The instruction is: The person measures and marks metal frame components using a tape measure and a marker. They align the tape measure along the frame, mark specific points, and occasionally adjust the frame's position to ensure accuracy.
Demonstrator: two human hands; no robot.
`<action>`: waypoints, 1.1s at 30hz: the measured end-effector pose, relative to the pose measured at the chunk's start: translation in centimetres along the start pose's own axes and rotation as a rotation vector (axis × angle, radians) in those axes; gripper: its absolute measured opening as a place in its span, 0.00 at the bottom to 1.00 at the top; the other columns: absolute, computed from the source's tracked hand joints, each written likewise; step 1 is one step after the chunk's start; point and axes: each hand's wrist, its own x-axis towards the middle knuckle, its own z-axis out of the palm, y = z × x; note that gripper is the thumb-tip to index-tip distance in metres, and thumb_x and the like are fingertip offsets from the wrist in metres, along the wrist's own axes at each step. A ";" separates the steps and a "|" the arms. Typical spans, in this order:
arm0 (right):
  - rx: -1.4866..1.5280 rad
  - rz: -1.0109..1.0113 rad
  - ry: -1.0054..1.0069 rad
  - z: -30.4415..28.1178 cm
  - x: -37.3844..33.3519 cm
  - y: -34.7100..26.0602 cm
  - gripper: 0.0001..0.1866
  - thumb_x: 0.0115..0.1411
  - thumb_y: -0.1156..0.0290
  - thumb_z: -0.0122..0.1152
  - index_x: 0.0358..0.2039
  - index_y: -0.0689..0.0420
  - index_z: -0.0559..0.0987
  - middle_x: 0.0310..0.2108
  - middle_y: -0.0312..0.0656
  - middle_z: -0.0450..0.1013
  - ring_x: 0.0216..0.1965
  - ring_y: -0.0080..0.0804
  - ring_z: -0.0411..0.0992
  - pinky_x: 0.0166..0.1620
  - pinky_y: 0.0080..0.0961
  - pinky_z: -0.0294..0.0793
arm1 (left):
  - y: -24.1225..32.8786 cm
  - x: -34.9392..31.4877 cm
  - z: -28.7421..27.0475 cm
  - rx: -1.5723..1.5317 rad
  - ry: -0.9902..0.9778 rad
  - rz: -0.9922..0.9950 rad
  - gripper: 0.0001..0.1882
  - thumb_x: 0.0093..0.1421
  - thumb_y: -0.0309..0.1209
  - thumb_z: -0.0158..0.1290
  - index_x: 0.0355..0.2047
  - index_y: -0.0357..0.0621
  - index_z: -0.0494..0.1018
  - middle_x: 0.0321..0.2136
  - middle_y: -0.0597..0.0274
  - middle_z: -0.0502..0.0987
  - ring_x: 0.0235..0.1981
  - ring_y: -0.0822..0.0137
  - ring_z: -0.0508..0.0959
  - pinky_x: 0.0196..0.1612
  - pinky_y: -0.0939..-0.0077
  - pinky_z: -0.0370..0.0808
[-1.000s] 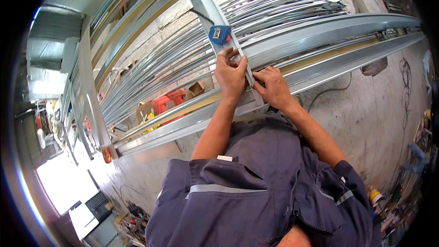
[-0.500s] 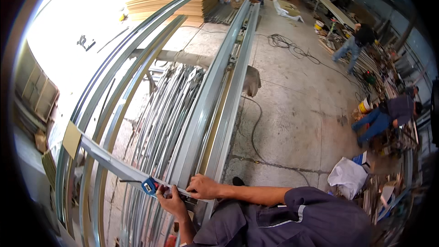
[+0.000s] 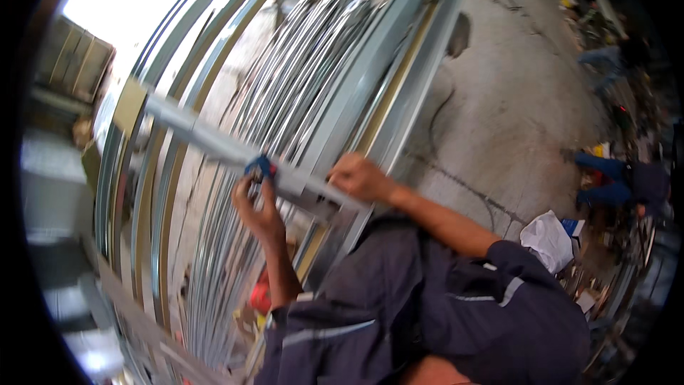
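A long grey metal profile [image 3: 192, 127] lies crosswise over the other lengths of metal, with a tan piece [image 3: 130, 105] at its far left end. My left hand [image 3: 262, 215] holds a small blue tape measure [image 3: 261, 166] at the fingertips, against the profile. To the right, my right hand [image 3: 360, 177] is closed at the profile's near end, its fingers pressed together. What they pinch, if anything, is hidden. Under the hands runs a wide grey metal channel [image 3: 370, 64], sloping away to the upper right.
Several thin metal rods [image 3: 299, 64] lie bundled beneath the profile. Long curved-looking frame bars [image 3: 171, 192] stand at the left. A dark cable [image 3: 436, 117] crosses the concrete floor. A white sack [image 3: 548, 239] sits at the right, near a person in blue trousers [image 3: 605, 178].
The view has tilted and shifted downward, so the hands sit higher in the picture. My left hand's fingertips now grip the tape measure, which they were beside before. My right hand stays closed.
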 end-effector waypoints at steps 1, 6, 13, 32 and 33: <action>0.036 0.075 0.001 -0.1 0.3 -1.6 0.08 0.58 0.67 0.64 0.31 0.59 0.85 0.30 0.45 0.80 0.35 0.43 0.77 0.43 0.39 0.75 | 0.4 0.4 -1.2 0.080 -0.020 0.032 0.22 0.64 0.35 0.62 0.55 0.39 0.73 0.56 0.45 0.71 0.58 0.51 0.71 0.57 0.59 0.70; 0.254 0.380 0.027 -3.2 0.0 -4.1 0.09 0.65 0.73 0.58 0.40 0.62 0.84 0.37 0.41 0.81 0.42 0.27 0.78 0.49 0.28 0.77 | 1.7 2.9 -0.4 0.277 -0.235 0.160 0.36 0.60 0.45 0.64 0.63 0.39 0.69 0.66 0.40 0.64 0.67 0.46 0.63 0.68 0.54 0.62; 0.459 0.493 0.078 -4.1 -0.6 -3.8 0.11 0.68 0.76 0.57 0.46 0.68 0.82 0.32 0.43 0.82 0.37 0.27 0.80 0.45 0.24 0.80 | -0.3 3.7 0.2 0.384 -0.239 0.210 0.36 0.55 0.42 0.66 0.61 0.38 0.71 0.60 0.47 0.72 0.61 0.47 0.67 0.66 0.55 0.63; 0.805 -0.288 -1.210 -2.7 1.8 -21.6 0.30 0.68 0.61 0.60 0.65 0.62 0.67 0.61 0.57 0.68 0.63 0.55 0.66 0.65 0.41 0.66 | -0.9 3.3 0.5 0.356 -0.079 0.250 0.35 0.53 0.39 0.67 0.59 0.38 0.71 0.55 0.50 0.74 0.58 0.48 0.69 0.63 0.55 0.64; 0.835 -0.295 -1.248 -2.7 2.0 -21.7 0.31 0.67 0.61 0.62 0.65 0.62 0.67 0.61 0.56 0.68 0.63 0.54 0.66 0.65 0.41 0.67 | -0.9 3.0 0.6 0.347 -0.077 0.247 0.36 0.53 0.39 0.67 0.60 0.38 0.71 0.55 0.51 0.73 0.58 0.48 0.69 0.63 0.55 0.64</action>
